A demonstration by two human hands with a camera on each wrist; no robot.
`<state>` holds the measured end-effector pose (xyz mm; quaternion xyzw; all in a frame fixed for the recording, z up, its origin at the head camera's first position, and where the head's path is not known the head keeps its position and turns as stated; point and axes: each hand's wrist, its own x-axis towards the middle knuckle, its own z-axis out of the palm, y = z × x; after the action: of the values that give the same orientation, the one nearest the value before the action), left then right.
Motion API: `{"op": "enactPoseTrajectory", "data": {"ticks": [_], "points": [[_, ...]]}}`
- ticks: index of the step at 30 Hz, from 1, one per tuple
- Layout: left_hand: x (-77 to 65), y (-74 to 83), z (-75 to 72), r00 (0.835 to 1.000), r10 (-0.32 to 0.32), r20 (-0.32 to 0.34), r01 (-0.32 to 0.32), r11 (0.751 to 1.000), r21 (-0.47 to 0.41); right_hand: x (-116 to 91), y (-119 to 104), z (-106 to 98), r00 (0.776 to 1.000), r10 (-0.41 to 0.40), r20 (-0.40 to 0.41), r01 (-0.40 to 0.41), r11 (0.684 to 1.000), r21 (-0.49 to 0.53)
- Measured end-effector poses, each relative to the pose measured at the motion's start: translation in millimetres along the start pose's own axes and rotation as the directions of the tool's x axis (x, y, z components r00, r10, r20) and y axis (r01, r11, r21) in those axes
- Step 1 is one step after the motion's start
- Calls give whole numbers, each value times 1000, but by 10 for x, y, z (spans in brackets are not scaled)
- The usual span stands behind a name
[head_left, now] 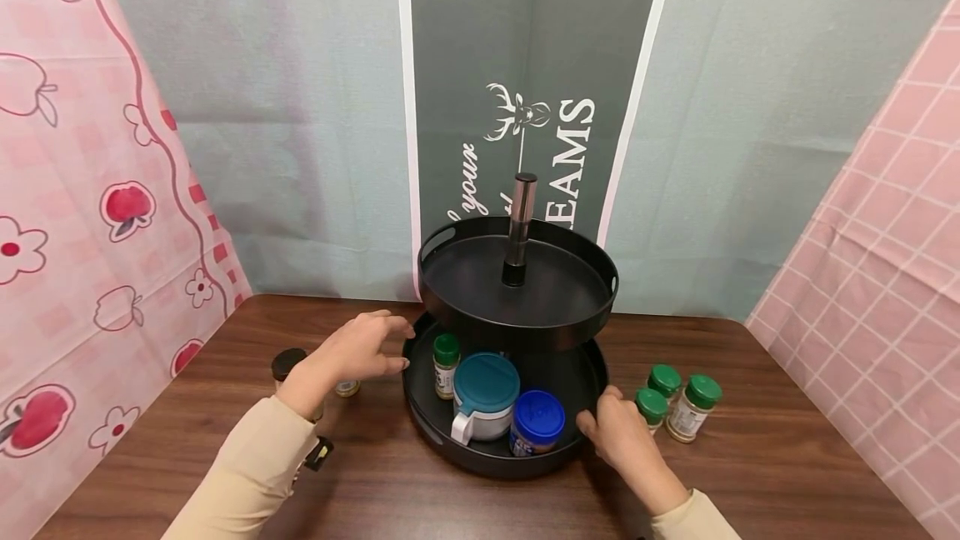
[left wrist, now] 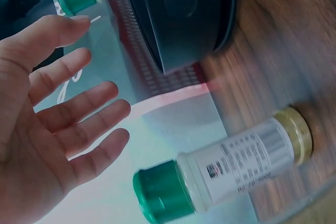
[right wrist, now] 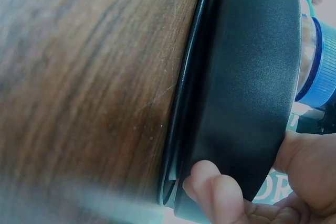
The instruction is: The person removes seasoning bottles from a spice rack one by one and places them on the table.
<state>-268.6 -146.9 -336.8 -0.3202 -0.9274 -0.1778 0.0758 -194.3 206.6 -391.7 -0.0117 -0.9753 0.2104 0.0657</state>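
Observation:
A black two-tier round tray point(head_left: 480, 463) with a central post stands on the table. My right hand point(head_left: 624, 432) holds the right edge of its lower tier, thumb at the rim and fingertips point(right wrist: 210, 184) against the outer wall. By the left edge of that tier, my left hand point(head_left: 356, 354) is spread with nothing in it, its fingers loosely extended. On the lower tier stand a green-capped spice jar point(head_left: 446, 365), a white container with a teal lid point(head_left: 486, 386) and a blue-lidded jar point(head_left: 537, 423).
Three green-capped spice jars point(head_left: 686, 411) stand on the table to the right. On the left, a green-capped jar point(left wrist: 231, 171) stands near my left hand, and a dark-capped jar point(head_left: 287, 363) is partly behind my wrist. The upper tier point(head_left: 517, 332) overhangs the lower. Fabric point(head_left: 322, 148) hangs behind.

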Motion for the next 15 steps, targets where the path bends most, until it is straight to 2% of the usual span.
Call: {"op": "enactPoseTrajectory", "data": {"ticks": [7,15], "points": [[65,88,38,1000,-12,28,13,999,-46,13,7,9,1000,-4,4,4,1000,8],[144,169,92,1000,27,0,-27,998,-56,22,11,3,1000,5,20,-6,1000,21]]}}
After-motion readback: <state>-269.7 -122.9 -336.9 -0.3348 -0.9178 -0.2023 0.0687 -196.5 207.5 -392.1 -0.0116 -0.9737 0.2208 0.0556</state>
